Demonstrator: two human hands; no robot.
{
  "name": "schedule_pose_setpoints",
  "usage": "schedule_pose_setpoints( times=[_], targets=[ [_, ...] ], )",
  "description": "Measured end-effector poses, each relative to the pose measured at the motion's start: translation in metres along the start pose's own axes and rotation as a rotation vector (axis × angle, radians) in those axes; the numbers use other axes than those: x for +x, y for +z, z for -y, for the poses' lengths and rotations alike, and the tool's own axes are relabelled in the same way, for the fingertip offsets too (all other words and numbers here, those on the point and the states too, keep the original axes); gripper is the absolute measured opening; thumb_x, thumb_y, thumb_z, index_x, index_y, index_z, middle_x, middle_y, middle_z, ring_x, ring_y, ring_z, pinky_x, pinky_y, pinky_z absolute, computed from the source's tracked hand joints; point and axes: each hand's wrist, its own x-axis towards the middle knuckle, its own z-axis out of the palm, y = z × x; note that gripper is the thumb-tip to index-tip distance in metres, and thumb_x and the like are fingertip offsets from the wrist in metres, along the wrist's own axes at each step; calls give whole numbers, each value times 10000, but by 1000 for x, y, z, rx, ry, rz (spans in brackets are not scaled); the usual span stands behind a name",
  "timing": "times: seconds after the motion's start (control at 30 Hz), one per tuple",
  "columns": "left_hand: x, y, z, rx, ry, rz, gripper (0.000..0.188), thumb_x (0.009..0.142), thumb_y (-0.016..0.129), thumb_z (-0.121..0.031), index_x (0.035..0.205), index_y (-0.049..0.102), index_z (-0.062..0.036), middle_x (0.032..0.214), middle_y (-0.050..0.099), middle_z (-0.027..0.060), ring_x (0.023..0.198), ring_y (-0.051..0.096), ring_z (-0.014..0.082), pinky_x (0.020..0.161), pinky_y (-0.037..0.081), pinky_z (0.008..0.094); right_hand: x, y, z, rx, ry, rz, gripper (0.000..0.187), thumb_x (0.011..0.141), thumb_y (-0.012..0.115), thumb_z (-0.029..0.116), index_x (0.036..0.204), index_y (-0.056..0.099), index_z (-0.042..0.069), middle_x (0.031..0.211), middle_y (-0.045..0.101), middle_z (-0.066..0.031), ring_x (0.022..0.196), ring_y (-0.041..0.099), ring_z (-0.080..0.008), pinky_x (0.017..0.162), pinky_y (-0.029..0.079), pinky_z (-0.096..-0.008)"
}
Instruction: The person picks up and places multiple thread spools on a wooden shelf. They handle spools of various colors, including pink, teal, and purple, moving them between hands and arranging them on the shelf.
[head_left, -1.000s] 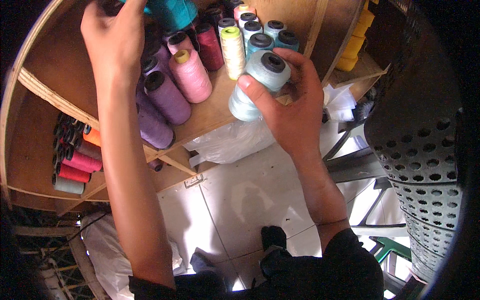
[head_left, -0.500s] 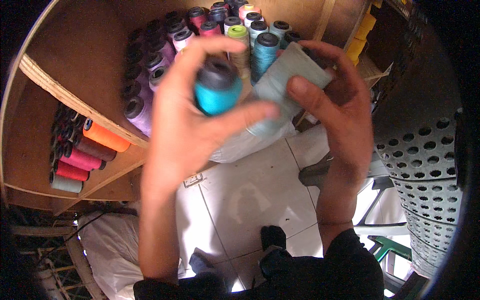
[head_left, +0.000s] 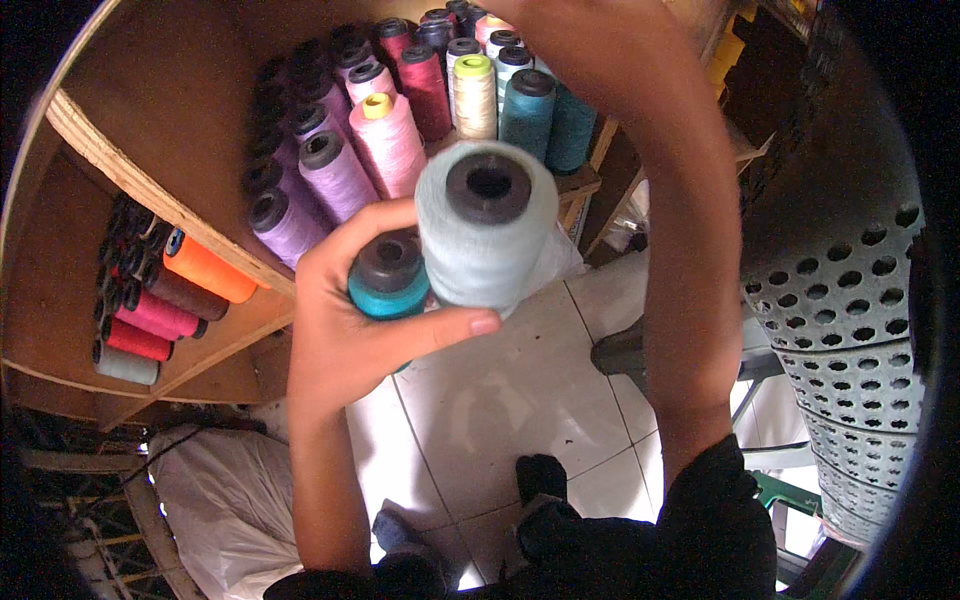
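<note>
My left hand (head_left: 345,300) is wrapped round two thread spools side by side. One is a teal spool (head_left: 390,300) with a black top, set against the palm. The other, a larger pale blue spool (head_left: 488,245), stands nearly upright beside it with its black core facing up; my thumb and fingers reach along it. My right arm stretches up across the shelf. Its hand (head_left: 575,35) runs to the upper edge of the picture, and its fingers are cut off there. Beneath that arm stand dark teal spools (head_left: 527,112) on the shelf.
Rows of purple, pink (head_left: 388,150), red and cream thread spools fill the wooden shelf. More spools, one orange (head_left: 210,267), lie in a lower compartment at left. A white bag (head_left: 225,510) sits on the tiled floor. Grey perforated plastic (head_left: 850,330) stands at right.
The pale blue spool, previously in my right hand, is now upright in my left hand beside the teal one. My right hand has moved up and away toward the back of the shelf.
</note>
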Motion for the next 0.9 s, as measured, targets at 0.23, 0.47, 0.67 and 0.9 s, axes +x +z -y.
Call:
schedule_pose_setpoints(
  times=[0.23,0.47,0.67,0.9],
  targets=[
    [-13,2,13,20,-112,-36,657,619,985,-70,1208,696,-21,1110,751,56,1025,689,140,963,525,326,89,68,-44,-1096,-179,607,323,697,809,70,1015,794,20,1061,755,-221,1007,742,-368,836,598,-471],
    [-19,4,28,-36,-176,-84,651,602,990,-78,1188,707,-45,1089,758,39,1011,697,142,964,528,338,119,81,-117,-1009,-638,438,312,872,739,220,1133,766,52,1077,776,-128,928,747,-305,824,602,-449],
    [-21,0,44,-89,-151,-58,622,678,970,-53,1231,690,-11,1145,737,55,1052,670,121,957,519,310,112,73,-96,-898,-475,344,281,791,776,209,1031,703,83,1048,739,-201,1015,705,-391,840,567,-496],
    [-22,-5,61,-51,-124,-23,632,669,975,-54,1234,694,-30,1161,732,33,1051,662,115,969,514,307,116,83,-72,-852,-296,497,262,835,750,259,1030,746,83,1037,749,-211,980,722,-396,860,570,-498]
  ],
)
